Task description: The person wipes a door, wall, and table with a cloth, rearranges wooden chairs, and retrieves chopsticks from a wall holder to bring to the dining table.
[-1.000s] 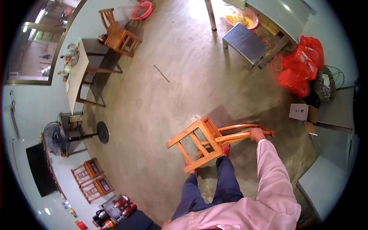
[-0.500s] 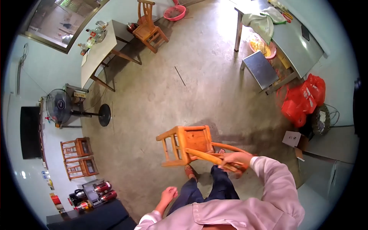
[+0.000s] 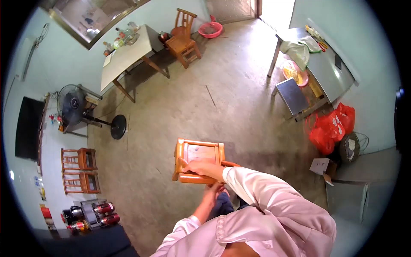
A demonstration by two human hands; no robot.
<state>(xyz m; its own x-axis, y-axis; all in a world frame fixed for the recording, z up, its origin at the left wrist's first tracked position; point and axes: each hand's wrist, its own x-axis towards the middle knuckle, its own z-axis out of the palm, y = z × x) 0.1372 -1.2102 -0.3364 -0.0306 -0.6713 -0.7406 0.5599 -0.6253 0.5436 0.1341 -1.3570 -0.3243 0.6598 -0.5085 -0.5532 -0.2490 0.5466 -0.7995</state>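
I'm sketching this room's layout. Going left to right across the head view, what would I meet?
Black screen, standing fan, nearest wooden chair, low stool, red bags.

Floor fan (image 3: 72, 105), red bags (image 3: 329, 132), cardboard box (image 3: 319, 165)

- Apparently a home's plain living or dining room, with a bare floor (image 3: 162, 103)
- Left of the hands (image 3: 199, 167): pedestal fan (image 3: 71, 103), flat screen (image 3: 30, 126), red flasks (image 3: 105, 208)
- Ahead and left of them: wooden chair (image 3: 182, 43), tabletop (image 3: 124, 62) with bottles (image 3: 118, 43)
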